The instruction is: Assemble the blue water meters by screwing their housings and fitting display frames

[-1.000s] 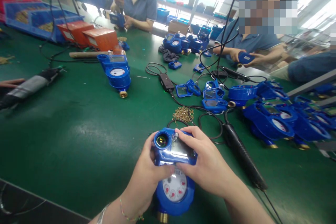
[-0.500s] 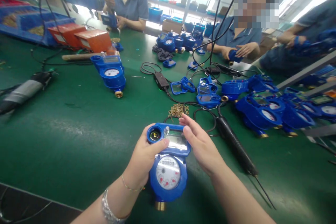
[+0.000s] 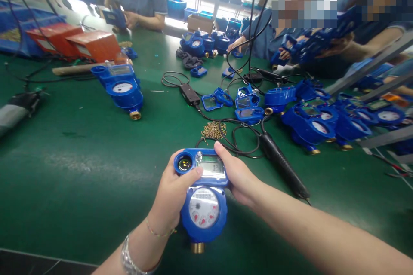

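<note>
A blue water meter (image 3: 204, 210) with a white dial, a small display and a brass pipe end is held between both hands, dial facing up. My left hand (image 3: 172, 189) is closed around its left side, the thumb lying over the edge of the display. On the right, my right hand (image 3: 238, 174) grips the display housing, with the thumb along its upper corner and the other fingers hidden beneath. Just beyond the meter lies a heap of small brass screws (image 3: 214, 130). A black electric screwdriver (image 3: 284, 165) rests to the right of my right hand.
Another blue meter (image 3: 124, 92) stands at the left, near orange boxes (image 3: 93, 45). Blue covers (image 3: 213, 102) and a black cable box (image 3: 189, 94) lie beyond the screws. Several meters (image 3: 309, 126) crowd the right by a metal rail (image 3: 368, 71). Co-workers sit across the green table (image 3: 80, 189).
My right hand has gone from spread fingers beside the display housing to gripping it. Digits now show more clearly on the display. The view has shifted, and a co-worker at right carries blue meters across.
</note>
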`<move>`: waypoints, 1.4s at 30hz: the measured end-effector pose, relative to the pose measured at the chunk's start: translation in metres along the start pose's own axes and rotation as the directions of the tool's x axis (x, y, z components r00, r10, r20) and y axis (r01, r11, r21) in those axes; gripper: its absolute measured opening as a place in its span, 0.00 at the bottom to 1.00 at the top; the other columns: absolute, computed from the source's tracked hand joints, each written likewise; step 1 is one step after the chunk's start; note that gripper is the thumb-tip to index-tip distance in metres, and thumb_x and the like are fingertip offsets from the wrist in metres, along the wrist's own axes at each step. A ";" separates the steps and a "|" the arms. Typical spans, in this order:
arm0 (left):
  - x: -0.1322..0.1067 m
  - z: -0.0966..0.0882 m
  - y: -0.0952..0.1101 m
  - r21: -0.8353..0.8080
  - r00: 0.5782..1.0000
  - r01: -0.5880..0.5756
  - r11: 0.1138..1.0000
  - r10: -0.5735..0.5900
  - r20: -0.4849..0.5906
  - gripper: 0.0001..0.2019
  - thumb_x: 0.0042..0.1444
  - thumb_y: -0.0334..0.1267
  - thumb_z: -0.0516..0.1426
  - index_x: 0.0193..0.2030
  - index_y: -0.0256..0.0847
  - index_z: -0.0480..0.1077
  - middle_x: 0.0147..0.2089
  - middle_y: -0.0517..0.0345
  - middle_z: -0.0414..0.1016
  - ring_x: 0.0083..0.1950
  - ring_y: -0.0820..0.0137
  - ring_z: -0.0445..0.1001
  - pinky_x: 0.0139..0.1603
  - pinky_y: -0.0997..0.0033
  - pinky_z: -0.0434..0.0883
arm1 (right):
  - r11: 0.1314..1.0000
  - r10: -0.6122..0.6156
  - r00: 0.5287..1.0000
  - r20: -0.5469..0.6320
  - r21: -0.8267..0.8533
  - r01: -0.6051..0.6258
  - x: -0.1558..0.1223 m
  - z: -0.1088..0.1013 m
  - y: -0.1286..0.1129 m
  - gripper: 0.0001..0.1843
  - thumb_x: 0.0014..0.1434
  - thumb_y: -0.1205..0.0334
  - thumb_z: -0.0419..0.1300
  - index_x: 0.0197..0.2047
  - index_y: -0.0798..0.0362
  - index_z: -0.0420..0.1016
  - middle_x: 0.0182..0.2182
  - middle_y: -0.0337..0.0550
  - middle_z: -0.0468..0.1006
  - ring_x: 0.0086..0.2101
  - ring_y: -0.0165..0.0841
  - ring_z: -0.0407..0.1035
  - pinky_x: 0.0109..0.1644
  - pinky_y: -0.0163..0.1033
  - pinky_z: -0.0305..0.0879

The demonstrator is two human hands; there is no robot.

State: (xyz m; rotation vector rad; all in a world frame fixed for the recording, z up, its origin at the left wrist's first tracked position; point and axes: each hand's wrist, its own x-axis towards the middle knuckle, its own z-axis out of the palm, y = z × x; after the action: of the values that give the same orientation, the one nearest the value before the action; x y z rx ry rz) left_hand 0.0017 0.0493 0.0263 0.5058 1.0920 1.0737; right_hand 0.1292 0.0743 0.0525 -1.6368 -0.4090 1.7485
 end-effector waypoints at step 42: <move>0.000 -0.005 0.000 0.043 1.000 -0.013 0.999 0.012 0.022 0.25 0.43 0.40 0.65 0.48 0.40 0.65 0.45 0.53 0.73 0.47 0.60 0.73 0.51 0.58 0.69 | 0.999 0.030 0.998 -0.048 0.040 -0.028 0.001 0.012 -0.006 0.09 0.58 0.58 0.57 0.35 0.57 0.70 0.23 0.43 0.76 0.22 0.33 0.70 0.30 0.39 0.67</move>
State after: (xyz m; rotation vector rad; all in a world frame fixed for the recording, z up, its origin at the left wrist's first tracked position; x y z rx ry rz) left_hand -0.0023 0.0487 0.0237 0.5582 1.0964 1.0546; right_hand 0.1191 0.0820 0.0573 -1.6615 -0.3278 1.7233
